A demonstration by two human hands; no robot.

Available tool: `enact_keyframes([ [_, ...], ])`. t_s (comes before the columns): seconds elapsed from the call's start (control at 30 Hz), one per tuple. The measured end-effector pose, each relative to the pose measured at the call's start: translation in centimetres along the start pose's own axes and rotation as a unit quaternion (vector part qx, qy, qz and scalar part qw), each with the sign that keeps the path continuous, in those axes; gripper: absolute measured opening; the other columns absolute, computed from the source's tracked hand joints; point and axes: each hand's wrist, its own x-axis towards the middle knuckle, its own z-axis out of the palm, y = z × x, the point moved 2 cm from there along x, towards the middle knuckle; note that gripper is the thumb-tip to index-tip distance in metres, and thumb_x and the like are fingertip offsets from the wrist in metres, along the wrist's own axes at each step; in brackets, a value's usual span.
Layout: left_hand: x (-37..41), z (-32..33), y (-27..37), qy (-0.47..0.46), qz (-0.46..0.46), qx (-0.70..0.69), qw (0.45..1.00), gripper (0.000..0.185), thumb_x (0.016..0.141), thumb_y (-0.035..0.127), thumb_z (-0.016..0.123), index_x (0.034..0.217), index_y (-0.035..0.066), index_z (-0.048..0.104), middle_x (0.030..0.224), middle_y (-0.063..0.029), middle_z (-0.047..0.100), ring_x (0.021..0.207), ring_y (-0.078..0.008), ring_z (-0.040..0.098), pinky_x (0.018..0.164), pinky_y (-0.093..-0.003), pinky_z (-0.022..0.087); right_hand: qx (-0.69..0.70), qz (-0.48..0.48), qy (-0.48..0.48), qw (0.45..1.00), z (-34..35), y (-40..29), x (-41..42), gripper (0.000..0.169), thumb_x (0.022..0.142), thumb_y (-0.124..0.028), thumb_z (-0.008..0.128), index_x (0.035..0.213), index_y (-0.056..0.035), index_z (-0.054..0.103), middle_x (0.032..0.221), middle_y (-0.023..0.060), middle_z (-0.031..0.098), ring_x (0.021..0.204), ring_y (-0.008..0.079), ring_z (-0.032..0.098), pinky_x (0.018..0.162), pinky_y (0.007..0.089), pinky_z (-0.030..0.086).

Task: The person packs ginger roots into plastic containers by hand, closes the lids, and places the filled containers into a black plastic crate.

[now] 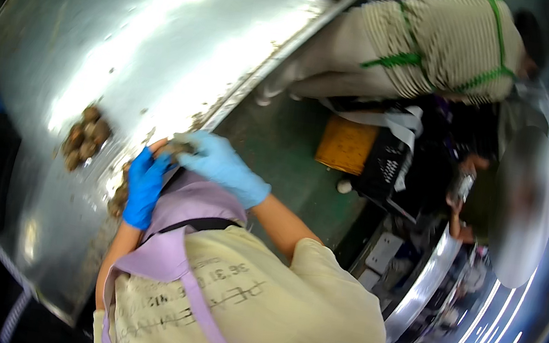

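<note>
My left hand (pixel 144 186), in a dark blue glove, and my right hand (pixel 222 167), in a pale blue glove, meet at the near edge of a metal table. Between their fingers is a small brownish piece (pixel 181 147), perhaps a mushroom or a root; blur hides its exact kind. Left of my hands, a cluster of roundish brown pieces (pixel 87 139) lies on the metal table (pixel 61 194). More brown pieces (pixel 118 198) lie close beside my left hand, partly hidden by it.
Dirt and scraps run along the table's raised edge (pixel 244 85). A co-worker in a striped top (pixel 440 42) stands at the same table, farther along. Behind them are a yellow crate (pixel 345 144) and a black crate (pixel 386 166) on the green floor (pixel 300 175).
</note>
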Motion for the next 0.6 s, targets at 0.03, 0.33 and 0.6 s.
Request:
enact_keyframes([
  [0.03,-0.1,0.1,0.1,-0.005,0.011,0.013,1.0,0.035,0.092,0.005,0.051,0.126,-0.003,0.047,0.111,-0.0118,0.059,0.098,-0.0169,0.058,0.085,-0.0286,0.048,-0.025,-0.009,0.006,1.0,-0.1,0.0,0.0,0.037,0.076,-0.022,0.064,0.107,-0.0012,0.061,0.083,0.0134,0.062,0.077,0.0172,0.061,0.071,0.0294,0.049],
  [0.33,0.8,0.7,0.1,-0.006,0.049,0.127,0.991,0.032,0.091,0.003,0.054,0.122,-0.002,0.052,0.107,-0.0077,0.059,0.095,-0.0131,0.056,0.085,-0.0242,0.045,-0.175,0.028,-0.036,0.984,-0.3,-1.4,0.7,0.041,0.076,-0.018,0.062,0.115,-0.0058,0.059,0.094,0.0169,0.059,0.087,0.0281,0.06,0.08,0.0329,0.048],
  [0.6,1.5,-0.7,-0.4,0.0,0.026,0.092,0.995,0.032,0.092,0.005,0.053,0.123,-0.001,0.052,0.107,-0.0076,0.059,0.094,-0.0123,0.056,0.084,-0.0241,0.046,-0.056,-0.002,-0.055,0.997,-0.6,0.4,0.6,0.046,0.075,-0.019,0.064,0.119,-0.0063,0.057,0.094,0.0155,0.061,0.088,0.0256,0.061,0.079,0.0318,0.047],
])
